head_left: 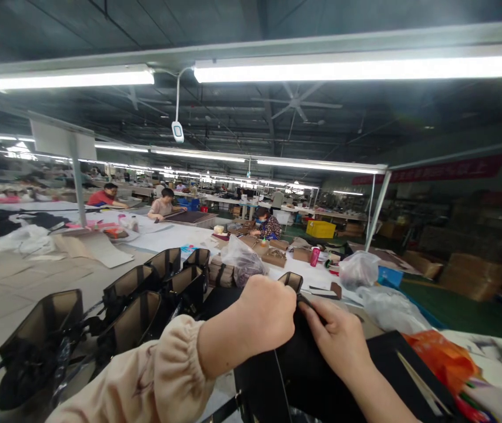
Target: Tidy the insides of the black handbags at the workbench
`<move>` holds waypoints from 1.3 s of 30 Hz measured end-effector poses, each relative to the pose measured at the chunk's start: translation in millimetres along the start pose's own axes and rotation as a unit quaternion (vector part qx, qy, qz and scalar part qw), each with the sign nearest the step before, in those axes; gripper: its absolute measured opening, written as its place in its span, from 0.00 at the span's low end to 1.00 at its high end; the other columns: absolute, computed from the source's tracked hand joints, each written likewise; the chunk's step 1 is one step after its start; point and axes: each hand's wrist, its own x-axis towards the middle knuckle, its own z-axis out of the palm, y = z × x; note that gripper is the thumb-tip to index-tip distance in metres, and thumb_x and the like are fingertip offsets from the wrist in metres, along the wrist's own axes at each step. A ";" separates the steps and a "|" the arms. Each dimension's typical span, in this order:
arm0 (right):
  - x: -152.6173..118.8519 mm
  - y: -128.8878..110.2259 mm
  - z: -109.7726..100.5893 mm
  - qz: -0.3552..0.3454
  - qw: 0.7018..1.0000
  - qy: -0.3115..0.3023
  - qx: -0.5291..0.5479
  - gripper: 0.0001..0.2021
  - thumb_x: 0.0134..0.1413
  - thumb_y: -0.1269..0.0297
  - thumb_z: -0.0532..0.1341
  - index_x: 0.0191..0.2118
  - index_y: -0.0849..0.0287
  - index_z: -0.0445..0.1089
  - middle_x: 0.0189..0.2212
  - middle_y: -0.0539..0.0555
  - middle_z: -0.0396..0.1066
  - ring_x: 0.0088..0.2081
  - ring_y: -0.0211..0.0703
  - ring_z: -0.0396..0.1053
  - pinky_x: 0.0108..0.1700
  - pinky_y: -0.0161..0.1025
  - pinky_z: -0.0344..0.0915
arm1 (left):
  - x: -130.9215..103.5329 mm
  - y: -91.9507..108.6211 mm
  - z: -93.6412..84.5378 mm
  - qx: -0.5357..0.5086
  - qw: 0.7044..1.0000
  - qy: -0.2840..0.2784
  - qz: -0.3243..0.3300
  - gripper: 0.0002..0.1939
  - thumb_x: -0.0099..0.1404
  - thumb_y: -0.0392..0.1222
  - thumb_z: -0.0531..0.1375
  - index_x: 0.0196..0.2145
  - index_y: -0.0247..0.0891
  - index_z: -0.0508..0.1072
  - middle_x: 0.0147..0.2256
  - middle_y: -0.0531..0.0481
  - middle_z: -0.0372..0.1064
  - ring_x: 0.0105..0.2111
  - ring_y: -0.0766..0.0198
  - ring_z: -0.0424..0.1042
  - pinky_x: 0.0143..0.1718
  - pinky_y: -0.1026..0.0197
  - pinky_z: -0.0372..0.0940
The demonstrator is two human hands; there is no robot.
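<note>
A black bag (308, 376) lies in front of me, its smooth dark panels running down to the bottom of the view. My right hand (339, 332) pinches the bag's dark upper edge between thumb and fingers. Close beside it, over the same edge, my left hand (262, 311) is closed in a fist. Its fingertips face away, so whatever they grip is hidden. A black strap with a metal fitting (238, 399) hangs at the bag's lower left. Just beyond my hands, the top of another small bag (292, 280) shows a tan lining.
Several black bags with tan linings (130, 320) stand upright at left. Clear plastic bags (240, 258) lie ahead and at right, near an orange plastic bag (442, 358). Tweezers-like pale tool (418, 379) rests on a black panel. Co-workers (167, 205) sit across the tables.
</note>
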 end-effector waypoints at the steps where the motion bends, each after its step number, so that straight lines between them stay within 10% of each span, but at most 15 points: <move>1: -1.2 -0.3 0.2 -0.002 1.000 -0.005 0.016 0.15 0.61 0.55 0.53 0.34 0.55 0.74 0.31 0.52 0.76 0.33 0.44 0.73 0.34 0.37 0.64 | -2.8 0.7 0.4 0.001 1.000 0.004 -0.003 0.11 0.57 0.34 0.51 0.29 0.34 0.74 0.29 0.41 0.75 0.28 0.52 0.75 0.25 0.57 0.65; 8: -4.6 -12.5 -2.3 -0.034 0.996 -0.020 0.074 0.14 0.63 0.58 0.52 0.46 0.54 0.71 0.42 0.53 0.75 0.43 0.43 0.72 0.45 0.37 0.65 | -24.7 2.1 9.4 0.004 0.998 0.057 -0.035 0.11 0.62 0.34 0.49 0.30 0.35 0.71 0.29 0.45 0.74 0.28 0.54 0.74 0.29 0.55 0.66; 17: -8.0 -34.1 -1.4 -0.126 0.988 0.026 -0.089 0.18 0.63 0.61 0.50 0.22 0.57 0.64 0.20 0.50 0.65 0.24 0.38 0.63 0.28 0.37 0.52 | -50.9 7.7 25.4 -0.009 0.993 0.106 -0.045 0.11 0.63 0.34 0.50 0.28 0.37 0.69 0.27 0.48 0.72 0.27 0.57 0.72 0.32 0.54 0.64; 39: -13.8 -9.0 8.9 0.071 0.958 -0.214 0.177 0.12 0.54 0.55 0.57 0.32 0.57 0.73 0.28 0.49 0.74 0.33 0.44 0.70 0.33 0.35 0.60 | -38.1 7.0 -7.3 0.024 0.990 -0.014 -0.137 0.14 0.60 0.39 0.52 0.31 0.33 0.77 0.30 0.39 0.76 0.31 0.52 0.77 0.31 0.56 0.69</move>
